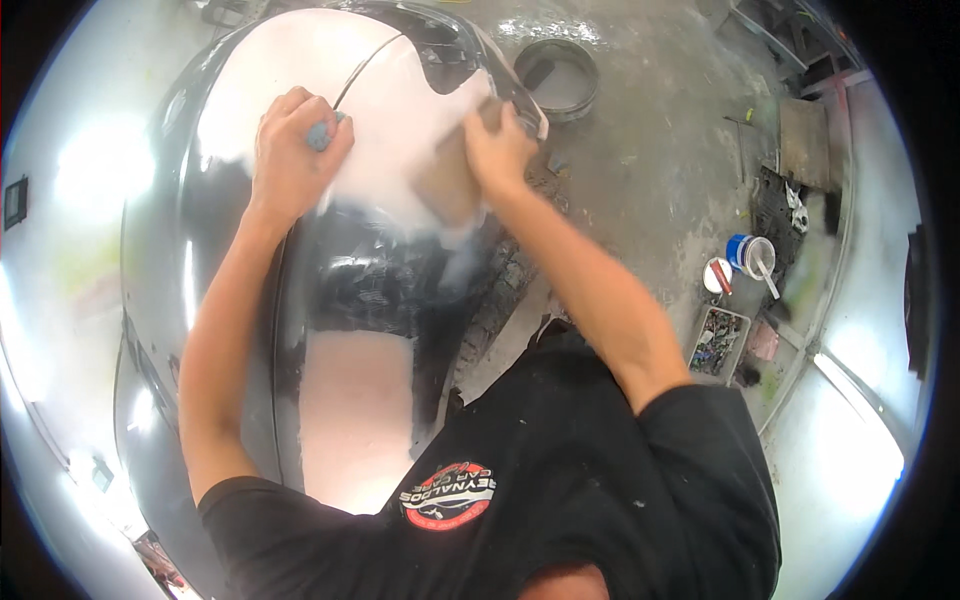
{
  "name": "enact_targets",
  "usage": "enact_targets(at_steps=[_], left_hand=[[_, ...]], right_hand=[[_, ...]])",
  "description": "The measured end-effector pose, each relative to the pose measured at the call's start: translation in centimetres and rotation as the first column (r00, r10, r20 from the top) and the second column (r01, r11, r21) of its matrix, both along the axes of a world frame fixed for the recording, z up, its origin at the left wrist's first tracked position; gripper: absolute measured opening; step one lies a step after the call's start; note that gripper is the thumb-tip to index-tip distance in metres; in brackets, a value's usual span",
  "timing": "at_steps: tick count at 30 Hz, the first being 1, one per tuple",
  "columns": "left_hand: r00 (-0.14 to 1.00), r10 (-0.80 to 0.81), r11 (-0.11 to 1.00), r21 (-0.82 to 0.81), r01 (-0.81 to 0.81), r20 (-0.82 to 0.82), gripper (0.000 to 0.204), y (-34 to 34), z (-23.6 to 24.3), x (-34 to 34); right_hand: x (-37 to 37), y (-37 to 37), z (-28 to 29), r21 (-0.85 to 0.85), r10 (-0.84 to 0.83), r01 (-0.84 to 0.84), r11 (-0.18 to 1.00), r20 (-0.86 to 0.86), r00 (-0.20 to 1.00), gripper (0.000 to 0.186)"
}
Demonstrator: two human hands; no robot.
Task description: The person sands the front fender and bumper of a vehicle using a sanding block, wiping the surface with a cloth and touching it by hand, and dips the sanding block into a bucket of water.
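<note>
A dark car body stretches out in front of me, with a large pale pink filler-like coat over its rounded far end. A second pale pink patch lies nearer, on the dark panel. On the coat's left side, my left hand is closed round a small blue sponge, just left of a panel seam. My right hand presses a flat brownish sheet, apparently sandpaper, against the coat's right side; motion smears its edges.
Right of the car's far end, a round bucket stands on the wet-looking concrete floor. Farther right are a blue-and-white tub, a white lid with a red tool on it, and a tray of small items.
</note>
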State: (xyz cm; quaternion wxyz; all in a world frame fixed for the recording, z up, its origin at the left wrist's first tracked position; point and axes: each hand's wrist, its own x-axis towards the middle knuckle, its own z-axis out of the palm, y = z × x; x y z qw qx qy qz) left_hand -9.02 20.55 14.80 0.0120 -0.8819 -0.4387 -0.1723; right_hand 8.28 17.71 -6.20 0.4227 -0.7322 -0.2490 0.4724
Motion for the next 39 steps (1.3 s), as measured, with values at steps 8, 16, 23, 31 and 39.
enact_targets(at_steps=[8,16,23,31,39], left_hand=[[0.999,-0.042,0.999,0.001,0.042,0.010,0.023,0.2,0.3,1.1],[1.000,-0.001,1.000,-0.019,0.001,-0.003,0.023,-0.2,1.0,0.2],[0.997,-0.064,0.997,0.035,0.066,-0.038,0.024,0.1,0.2,0.4],[0.997,-0.072,0.997,0.011,0.072,-0.014,0.024,-0.2,0.3,1.2],[1.000,-0.016,1.000,-0.023,0.017,0.011,0.022,-0.4,0.5,-0.4]], right_hand=[[2.2,4.8,3.8,-0.079,-0.074,0.062,0.995,-0.162,0.984,0.100],[-1.7,-4.3,3.4,0.204,-0.029,0.035,0.978,-0.031,0.999,0.099],[-0.6,0.4,2.8,0.154,-0.001,-0.002,0.988,0.020,1.000,0.093],[0.7,2.3,7.1,0.012,-0.044,0.046,0.999,-0.135,0.990,0.095],[-3.1,-6.1,3.0,0.237,-0.031,0.026,0.971,0.021,0.999,0.098]])
